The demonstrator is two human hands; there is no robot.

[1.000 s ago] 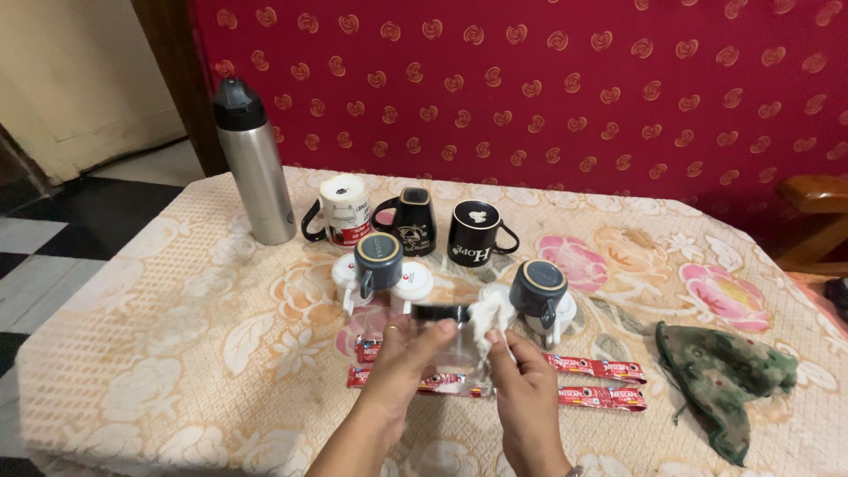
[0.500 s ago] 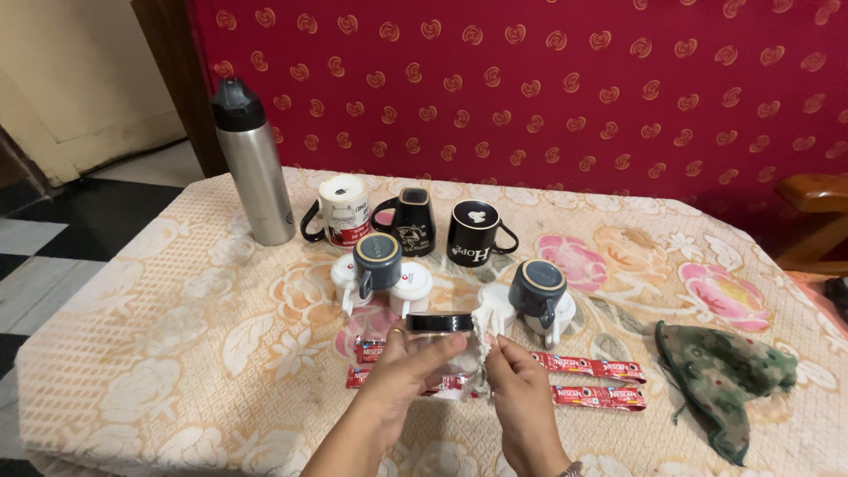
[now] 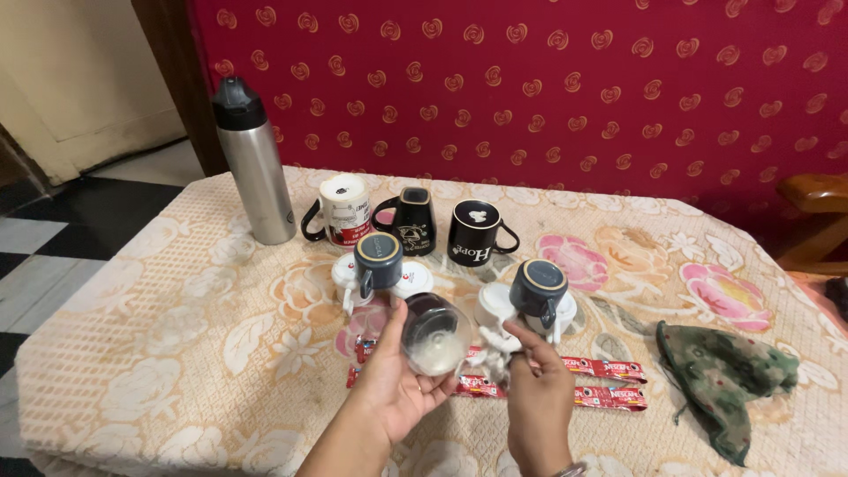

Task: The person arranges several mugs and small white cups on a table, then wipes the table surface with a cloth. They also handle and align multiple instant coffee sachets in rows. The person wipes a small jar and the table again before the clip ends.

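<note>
My left hand [image 3: 394,382] holds a clear glass jar [image 3: 435,333] tilted on its side, its round base turned toward me and a black lid at the far end; white powder shows inside. Just to the right of the jar, my right hand [image 3: 535,389] pinches a small white cloth [image 3: 496,352]. Under both hands lie red sachet strips [image 3: 565,389] on the flowered tablecloth [image 3: 177,336].
A steel flask [image 3: 253,162] stands at the back left. Three mugs [image 3: 408,221] stand upside down in a row, with two grey cups [image 3: 378,259] inverted over white cups in front. A camouflage cloth [image 3: 720,371] lies at the right. A wooden armrest [image 3: 817,193] is beyond.
My left hand has tipped the jar from upright onto its side, base toward me, and lifted it a little. My right hand has drawn the white cloth away from the jar.
</note>
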